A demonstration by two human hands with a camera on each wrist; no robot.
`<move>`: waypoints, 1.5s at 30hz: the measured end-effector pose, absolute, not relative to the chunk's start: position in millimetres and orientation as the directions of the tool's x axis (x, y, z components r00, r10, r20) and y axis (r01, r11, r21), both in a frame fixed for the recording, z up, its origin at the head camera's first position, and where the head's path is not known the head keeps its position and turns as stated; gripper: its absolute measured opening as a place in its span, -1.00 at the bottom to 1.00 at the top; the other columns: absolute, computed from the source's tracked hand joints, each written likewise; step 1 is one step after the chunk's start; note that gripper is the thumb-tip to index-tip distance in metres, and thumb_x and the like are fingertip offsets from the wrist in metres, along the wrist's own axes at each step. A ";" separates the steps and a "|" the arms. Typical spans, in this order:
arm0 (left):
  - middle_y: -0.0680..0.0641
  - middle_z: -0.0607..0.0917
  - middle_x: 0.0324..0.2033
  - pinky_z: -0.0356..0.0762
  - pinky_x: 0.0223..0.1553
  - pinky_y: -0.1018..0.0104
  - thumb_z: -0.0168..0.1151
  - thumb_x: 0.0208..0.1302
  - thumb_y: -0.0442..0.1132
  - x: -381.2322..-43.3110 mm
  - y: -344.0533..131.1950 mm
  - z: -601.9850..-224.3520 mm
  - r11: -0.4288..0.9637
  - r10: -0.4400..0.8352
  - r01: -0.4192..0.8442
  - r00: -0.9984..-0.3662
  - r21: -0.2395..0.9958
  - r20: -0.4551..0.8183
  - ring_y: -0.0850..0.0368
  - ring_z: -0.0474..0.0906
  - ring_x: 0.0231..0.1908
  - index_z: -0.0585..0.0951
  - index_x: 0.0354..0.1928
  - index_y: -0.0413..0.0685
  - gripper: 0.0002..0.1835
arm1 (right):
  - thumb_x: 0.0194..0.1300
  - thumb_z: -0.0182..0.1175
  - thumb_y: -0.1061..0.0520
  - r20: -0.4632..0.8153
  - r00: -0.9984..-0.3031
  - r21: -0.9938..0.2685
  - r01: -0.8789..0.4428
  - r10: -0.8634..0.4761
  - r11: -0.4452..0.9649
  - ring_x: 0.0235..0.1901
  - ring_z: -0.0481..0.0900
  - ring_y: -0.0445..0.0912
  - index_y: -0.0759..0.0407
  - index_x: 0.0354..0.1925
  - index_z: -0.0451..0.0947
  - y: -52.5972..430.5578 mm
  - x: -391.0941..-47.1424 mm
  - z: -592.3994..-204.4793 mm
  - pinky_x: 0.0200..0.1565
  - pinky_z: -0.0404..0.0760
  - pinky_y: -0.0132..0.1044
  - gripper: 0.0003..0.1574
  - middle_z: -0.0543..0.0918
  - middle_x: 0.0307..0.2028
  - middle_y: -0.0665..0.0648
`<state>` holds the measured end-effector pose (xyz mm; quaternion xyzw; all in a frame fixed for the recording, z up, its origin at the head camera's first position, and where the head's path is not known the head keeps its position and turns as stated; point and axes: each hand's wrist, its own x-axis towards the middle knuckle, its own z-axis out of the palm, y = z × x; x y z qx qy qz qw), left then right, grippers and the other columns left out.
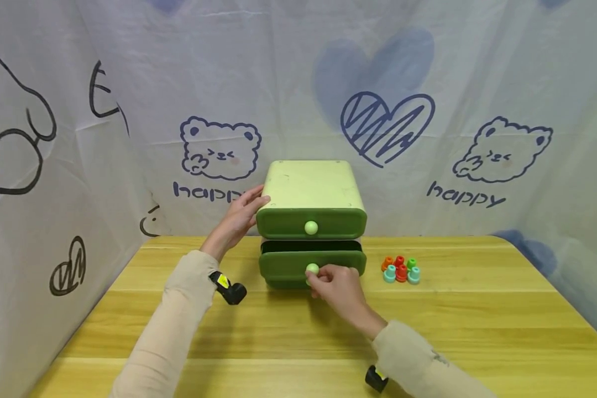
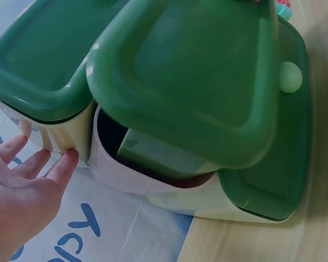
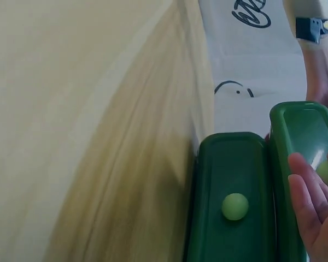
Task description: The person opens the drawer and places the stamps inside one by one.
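Note:
A small cabinet with a cream top (image 1: 312, 185) and green drawer fronts stands on the table. Its middle drawer (image 1: 283, 264) is pulled partway out, showing a dark gap behind its front; the top drawer (image 1: 283, 224) is closed. In the left wrist view, the bottom drawer (image 2: 268, 188) is closed too, below the pulled-out one. My right hand (image 1: 340, 290) pinches the middle drawer's round pale knob (image 1: 312, 269) between thumb and fingers. Fingertips of my left hand (image 1: 239, 216) rest against the cabinet's left side near the top, fingers fairly straight.
To the right of the cabinet, several small knobbed pegs (image 1: 401, 271) in orange, red, green and light blue sit together on the wooden table (image 1: 477, 315). A white printed cloth (image 1: 298, 83) hangs behind and at both sides.

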<state>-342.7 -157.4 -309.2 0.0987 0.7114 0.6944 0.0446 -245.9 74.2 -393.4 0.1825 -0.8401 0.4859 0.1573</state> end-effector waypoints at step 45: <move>-0.18 0.12 0.43 0.13 0.36 0.06 0.06 0.40 -0.09 -344.2 -157.7 -310.5 0.022 0.226 0.087 -0.971 0.996 0.080 -0.05 0.06 0.40 0.04 0.51 -0.08 -0.26 | 0.21 0.34 0.08 0.427 -0.868 -0.729 -0.497 -0.255 0.471 -0.69 0.49 -0.41 0.12 -0.59 0.64 85.6 -172.8 -387.7 -0.64 0.50 -0.44 -0.73 0.59 -0.72 -0.16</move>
